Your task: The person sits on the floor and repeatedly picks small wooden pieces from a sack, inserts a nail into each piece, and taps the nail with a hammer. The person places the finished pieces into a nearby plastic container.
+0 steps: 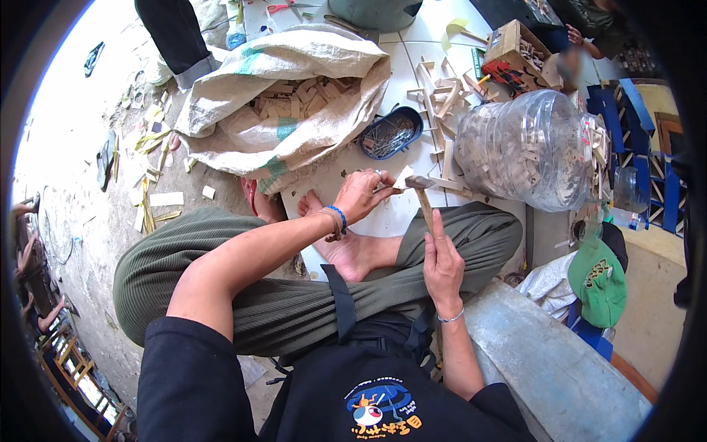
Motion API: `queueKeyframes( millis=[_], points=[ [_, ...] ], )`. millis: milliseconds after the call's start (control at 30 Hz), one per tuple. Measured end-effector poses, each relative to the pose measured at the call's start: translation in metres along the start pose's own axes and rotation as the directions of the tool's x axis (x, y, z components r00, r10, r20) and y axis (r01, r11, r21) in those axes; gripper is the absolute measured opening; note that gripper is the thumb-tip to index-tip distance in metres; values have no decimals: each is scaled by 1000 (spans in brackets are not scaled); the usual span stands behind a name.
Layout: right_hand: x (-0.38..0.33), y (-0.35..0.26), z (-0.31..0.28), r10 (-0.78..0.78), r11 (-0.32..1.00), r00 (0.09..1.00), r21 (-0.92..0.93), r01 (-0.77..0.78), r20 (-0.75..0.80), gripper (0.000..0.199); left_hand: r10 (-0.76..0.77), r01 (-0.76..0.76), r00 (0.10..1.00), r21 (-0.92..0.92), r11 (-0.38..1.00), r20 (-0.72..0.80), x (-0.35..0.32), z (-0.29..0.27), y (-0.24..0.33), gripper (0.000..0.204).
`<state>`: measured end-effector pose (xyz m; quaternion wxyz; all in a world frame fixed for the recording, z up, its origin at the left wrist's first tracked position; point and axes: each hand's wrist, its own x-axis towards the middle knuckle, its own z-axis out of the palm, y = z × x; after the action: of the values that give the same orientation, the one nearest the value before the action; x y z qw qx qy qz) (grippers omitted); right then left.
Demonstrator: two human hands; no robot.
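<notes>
My right hand is closed round the wooden handle of a hammer, its index finger laid along the handle. The hammer's metal head is at a small pale wooden piece; I cannot tell whether they touch. My left hand pinches that piece between thumb and fingers, above the white tiles. Just beyond my hands lies a dark blue tray full of nails. Joined pale wooden pieces are piled to its right.
An open woven sack with small wooden blocks stands far left of the tray. A large clear plastic jug full of wooden pieces lies on the right. Beyond it are a wooden box and another person's hand. A green cap hangs at right.
</notes>
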<state>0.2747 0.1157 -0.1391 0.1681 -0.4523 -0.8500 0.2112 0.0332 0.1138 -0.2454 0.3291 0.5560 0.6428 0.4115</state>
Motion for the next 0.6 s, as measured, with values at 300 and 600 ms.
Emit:
queueKeyframes(
  millis=[300,600],
  points=[
    [-5,-2,10,2,995,999,-98,2,41,64,17,-17,1000,13,1000,-17,1,-2,2,23],
    [-6,-5,9,-5,998,1000,-56,4,-18,64,30,-30,1000,14,999,-8,0,-1,1,21]
  ],
)
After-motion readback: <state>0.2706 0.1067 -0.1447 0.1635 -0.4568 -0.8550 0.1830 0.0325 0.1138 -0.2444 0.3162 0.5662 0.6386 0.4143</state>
